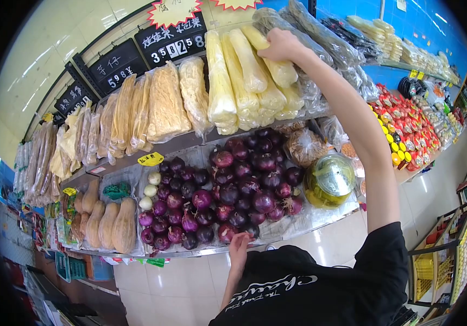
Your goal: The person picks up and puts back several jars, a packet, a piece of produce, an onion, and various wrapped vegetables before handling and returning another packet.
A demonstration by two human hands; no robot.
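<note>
From the head view, we read the writing first. A black board point(171, 41) above the goods carries chalked characters and the digits 3 5 8 2 5 8. A second board point(117, 68) to its left shows 5 9 8 and a ¥ sign. The third board point(73, 98) is too small for us to read. A red starburst card point(174, 11) sits at the top edge, and a yellow tag point(150, 159) hangs on the upper shelf point(174, 144); we cannot make out the marks on either. Our black shirt point(309, 288) bears white script, upside down and unclear.

On the upper shelf, tan bags point(157, 103) lean beside a row of pale packets point(233, 76), with darker bags point(320, 32) to their right. Below them a heap of onions point(239, 190) fills the lower shelf point(206, 251). Squashes point(108, 223) lie at its left end and a jar point(329, 179) stands at its right. Red and yellow tins point(407, 130) run along the far right.

Our right hand point(279, 46) is raised high, fingers closed over the top of one packet point(279, 70) in the pale row. That packet stands on the upper shelf, touching its neighbours. Our left hand point(239, 244) is well below. Its fingers lie loose on the lower shelf's front rim, just beside the nearest onions, and it holds nothing.
</note>
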